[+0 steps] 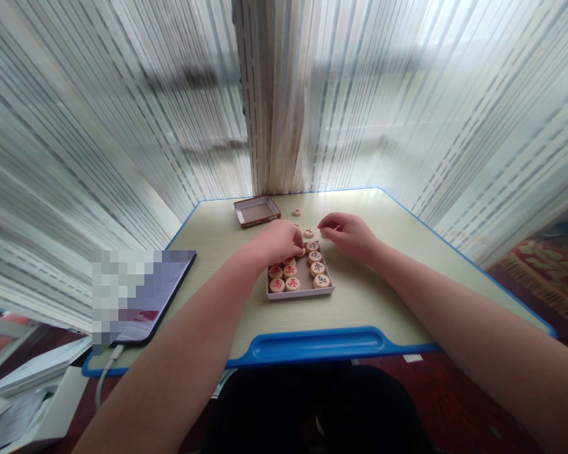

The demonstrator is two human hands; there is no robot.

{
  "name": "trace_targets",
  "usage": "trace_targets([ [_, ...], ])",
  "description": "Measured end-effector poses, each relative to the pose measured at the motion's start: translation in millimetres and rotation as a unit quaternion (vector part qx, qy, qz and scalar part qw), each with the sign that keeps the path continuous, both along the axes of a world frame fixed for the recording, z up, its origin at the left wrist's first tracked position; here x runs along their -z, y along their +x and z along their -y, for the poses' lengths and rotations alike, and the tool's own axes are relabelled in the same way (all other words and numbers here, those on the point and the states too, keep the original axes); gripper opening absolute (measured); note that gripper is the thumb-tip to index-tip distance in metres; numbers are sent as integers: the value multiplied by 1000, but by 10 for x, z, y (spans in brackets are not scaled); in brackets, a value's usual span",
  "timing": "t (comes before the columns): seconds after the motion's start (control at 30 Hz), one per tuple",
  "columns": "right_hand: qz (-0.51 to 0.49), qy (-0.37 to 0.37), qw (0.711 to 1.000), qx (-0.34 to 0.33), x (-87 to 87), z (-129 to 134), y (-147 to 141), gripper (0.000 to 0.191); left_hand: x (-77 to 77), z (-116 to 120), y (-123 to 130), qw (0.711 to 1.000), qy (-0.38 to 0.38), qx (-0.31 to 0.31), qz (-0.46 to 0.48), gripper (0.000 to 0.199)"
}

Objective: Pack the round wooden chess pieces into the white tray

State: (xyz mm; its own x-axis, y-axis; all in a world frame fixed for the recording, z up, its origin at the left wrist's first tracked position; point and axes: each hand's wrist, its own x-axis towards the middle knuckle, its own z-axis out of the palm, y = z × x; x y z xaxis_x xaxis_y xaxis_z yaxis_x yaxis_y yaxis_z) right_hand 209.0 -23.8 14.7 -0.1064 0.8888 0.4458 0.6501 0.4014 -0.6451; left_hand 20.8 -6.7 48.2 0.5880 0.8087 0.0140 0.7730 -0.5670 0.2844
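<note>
A shallow box [300, 294] on the table holds several round wooden pieces, with red characters in the left columns and black characters [317, 268] down the right side. Over the box's upper left part is my left hand [282, 241], its fingertips pinched on a pale round piece [301, 252] at a gap between the columns. My right hand [343, 230] is beyond the box's right corner, thumb and fingers closed round a piece [328, 232] at the table surface. Between the hands lies a loose black-marked piece [308, 232], and another [297, 212] lies farther back.
The box lid [257, 211] lies open side up at the back left. A tablet [156, 302] with a white cable [105, 378] stands at the table's left edge. A blue tray groove [318, 344] runs along the front edge. Curtains hang behind the table.
</note>
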Motion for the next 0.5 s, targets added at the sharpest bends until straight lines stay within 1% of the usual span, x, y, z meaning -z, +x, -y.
trace_targets([
  [0.13, 10, 3, 1000, -8, 16, -11, 9, 13, -8, 14, 0, 1000, -1, -8, 6, 18],
  [0.27, 18, 6, 1000, -8, 36, -35, 36, 15, -25, -4, -13, 996, 66, -40, 45, 20],
  [0.33, 37, 10, 999, 5, 37, -44, 49, 16, -34, -26, -28, 993, 83, -55, 64, 19],
  [0.5, 126, 36, 989, 67, 4, -71, 109, 17, -29, -78, -66, 994, 54, -69, 60, 18],
])
